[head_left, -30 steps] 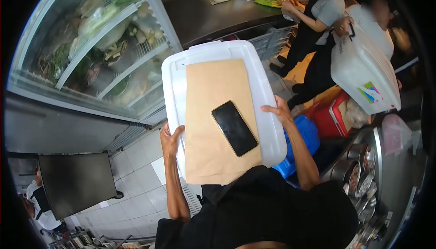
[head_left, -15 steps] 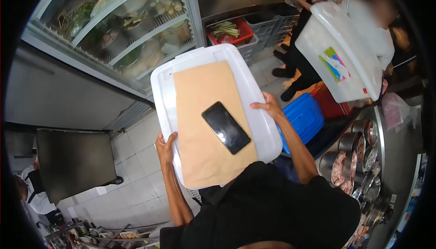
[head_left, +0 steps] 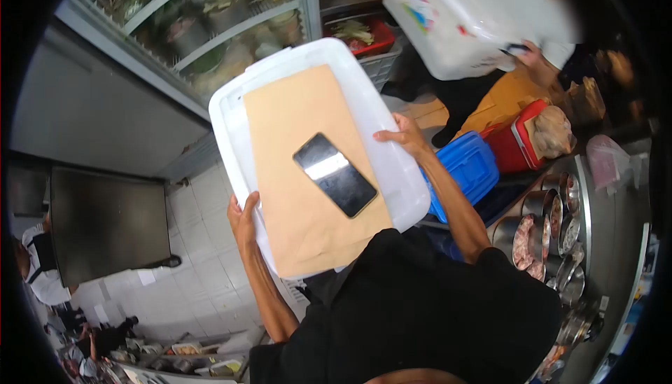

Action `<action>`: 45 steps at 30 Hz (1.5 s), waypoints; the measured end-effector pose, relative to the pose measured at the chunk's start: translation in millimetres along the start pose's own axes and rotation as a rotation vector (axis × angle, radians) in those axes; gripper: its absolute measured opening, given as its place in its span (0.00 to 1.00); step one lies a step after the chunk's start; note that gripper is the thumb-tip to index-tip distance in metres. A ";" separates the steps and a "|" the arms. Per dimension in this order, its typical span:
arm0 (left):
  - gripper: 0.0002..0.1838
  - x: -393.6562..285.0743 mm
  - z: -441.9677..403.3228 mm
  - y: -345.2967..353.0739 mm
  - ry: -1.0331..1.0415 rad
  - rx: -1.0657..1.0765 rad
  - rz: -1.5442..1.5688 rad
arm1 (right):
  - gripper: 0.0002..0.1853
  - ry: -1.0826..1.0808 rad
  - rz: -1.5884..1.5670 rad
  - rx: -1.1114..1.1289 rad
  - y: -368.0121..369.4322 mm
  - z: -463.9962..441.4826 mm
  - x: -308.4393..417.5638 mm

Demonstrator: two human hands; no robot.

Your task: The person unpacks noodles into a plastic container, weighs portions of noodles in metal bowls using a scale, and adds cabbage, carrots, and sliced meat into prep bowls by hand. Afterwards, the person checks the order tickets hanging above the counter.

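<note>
A white plastic lid (head_left: 400,184), like that of a storage box, is held out in front of my body. Whether a box sits beneath it is hidden. My left hand (head_left: 243,223) grips its left edge, with the thumb on top. On the opposite edge my right hand (head_left: 406,137) is closed the same way. A large brown paper envelope or sheet (head_left: 290,114) lies flat over most of the lid. On this paper rests a black smartphone (head_left: 336,175), screen up and set at a slant, touched by neither hand.
Another person (head_left: 535,13) carries a white storage box (head_left: 448,20) ahead on the right. Beside my right arm are a blue lid (head_left: 465,177) and a red container (head_left: 507,146). Metal pots of meat (head_left: 525,240) line the right counter. A glass-door fridge (head_left: 189,27) stands left.
The lid, paper and phone have shifted slightly left and up in view, still in both hands. The other person's white box has swung left and turned, uncovering the red container.
</note>
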State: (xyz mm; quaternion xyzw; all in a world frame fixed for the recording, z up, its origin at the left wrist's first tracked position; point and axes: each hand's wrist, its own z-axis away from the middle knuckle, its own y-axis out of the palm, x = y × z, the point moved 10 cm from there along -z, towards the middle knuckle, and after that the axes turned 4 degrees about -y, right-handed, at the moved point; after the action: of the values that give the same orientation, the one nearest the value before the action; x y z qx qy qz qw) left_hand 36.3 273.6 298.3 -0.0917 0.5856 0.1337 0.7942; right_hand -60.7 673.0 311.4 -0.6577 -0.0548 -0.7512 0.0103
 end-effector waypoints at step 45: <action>0.20 7.2 -39.7 73.6 -0.025 0.261 0.017 | 0.19 0.055 -0.040 -0.294 -68.4 61.6 -34.2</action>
State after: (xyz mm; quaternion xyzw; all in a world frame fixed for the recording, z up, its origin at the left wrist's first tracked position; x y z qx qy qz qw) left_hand -21.2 332.1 280.4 0.0191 0.5886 0.0639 0.8056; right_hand -1.3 745.0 280.8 -0.6300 0.0428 -0.7690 -0.0995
